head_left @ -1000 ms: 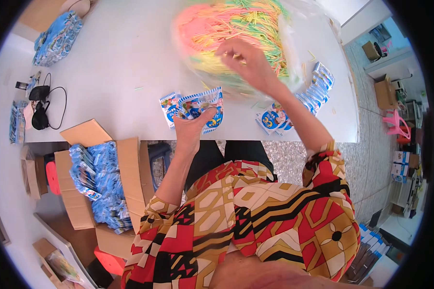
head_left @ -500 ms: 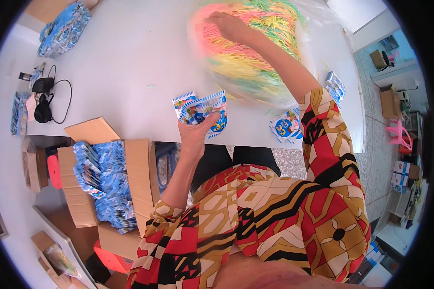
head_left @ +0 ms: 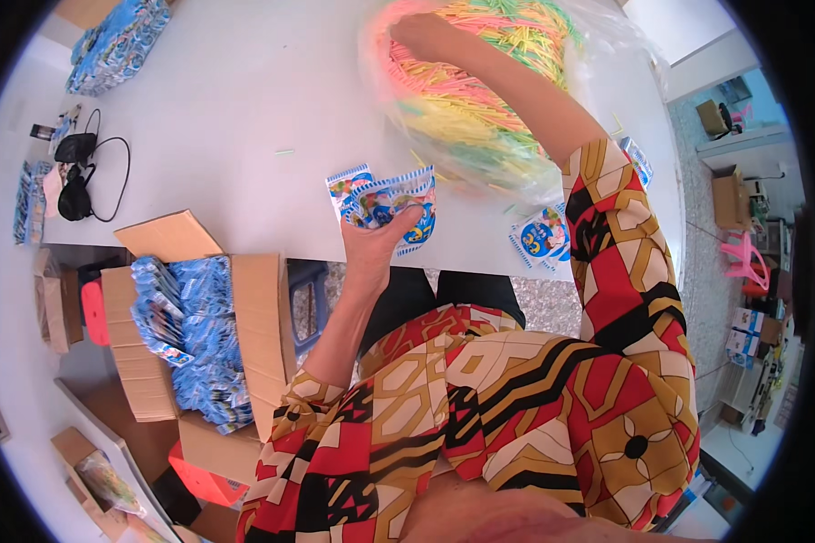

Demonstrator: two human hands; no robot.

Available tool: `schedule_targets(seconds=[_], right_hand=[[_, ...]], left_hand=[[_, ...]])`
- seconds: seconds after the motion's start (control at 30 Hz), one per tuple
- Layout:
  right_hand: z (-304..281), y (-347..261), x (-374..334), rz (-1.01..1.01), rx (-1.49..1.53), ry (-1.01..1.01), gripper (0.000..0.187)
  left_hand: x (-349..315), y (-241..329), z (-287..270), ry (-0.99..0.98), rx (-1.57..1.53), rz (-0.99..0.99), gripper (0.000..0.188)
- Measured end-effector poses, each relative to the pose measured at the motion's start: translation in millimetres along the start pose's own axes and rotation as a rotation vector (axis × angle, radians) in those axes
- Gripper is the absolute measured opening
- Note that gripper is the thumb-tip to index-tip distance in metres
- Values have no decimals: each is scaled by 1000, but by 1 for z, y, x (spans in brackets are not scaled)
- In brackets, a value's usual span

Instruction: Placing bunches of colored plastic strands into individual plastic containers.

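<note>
Many thin pink, yellow and green sticks (head_left: 516,41) fill a clear bag (head_left: 598,50).

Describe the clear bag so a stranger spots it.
Find the white table. At the view's top, right of centre, the right hand is at the clear bag. Unlike the small blue-and-white packets, it is big and full of thin pink, yellow and green sticks.

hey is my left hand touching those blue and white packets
Touching. The head view shows the left hand holding the blue and white packets, its thumb across the front one.
</note>
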State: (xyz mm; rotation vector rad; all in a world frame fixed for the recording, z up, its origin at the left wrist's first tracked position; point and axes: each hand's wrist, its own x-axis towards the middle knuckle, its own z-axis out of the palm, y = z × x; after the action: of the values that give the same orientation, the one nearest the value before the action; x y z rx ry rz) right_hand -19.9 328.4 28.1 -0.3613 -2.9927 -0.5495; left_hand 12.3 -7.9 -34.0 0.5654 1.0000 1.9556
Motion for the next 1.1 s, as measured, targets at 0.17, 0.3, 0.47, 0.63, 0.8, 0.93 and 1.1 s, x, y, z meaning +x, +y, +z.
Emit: schedule_targets(seconds=[0.17, 0.3, 0.47, 0.63, 0.8, 0.93, 1.1], right_hand=[[11, 2, 1, -59, 21, 103, 15], [11, -14, 6, -9, -30, 1, 16], [11, -8, -3, -50, -11, 61, 15], [5, -9, -10, -7, 48, 172, 11], [-25, 22, -61, -109, 409, 527, 22], [-38, 20, -85, 320, 1133, 253, 25], [10, 32, -123, 365, 608, 292, 10]], left_hand=[[1, 3, 2, -11, 9, -15, 39], [0, 2, 0, 9, 20, -7, 40], [0, 2, 3, -1, 8, -33, 41], [1, -1, -4, 29, 49, -57, 42], [3, -2, 1, -10, 52, -10, 39], [4, 2, 0, -10, 76, -23, 36], [10, 1, 15, -56, 92, 19, 32]])
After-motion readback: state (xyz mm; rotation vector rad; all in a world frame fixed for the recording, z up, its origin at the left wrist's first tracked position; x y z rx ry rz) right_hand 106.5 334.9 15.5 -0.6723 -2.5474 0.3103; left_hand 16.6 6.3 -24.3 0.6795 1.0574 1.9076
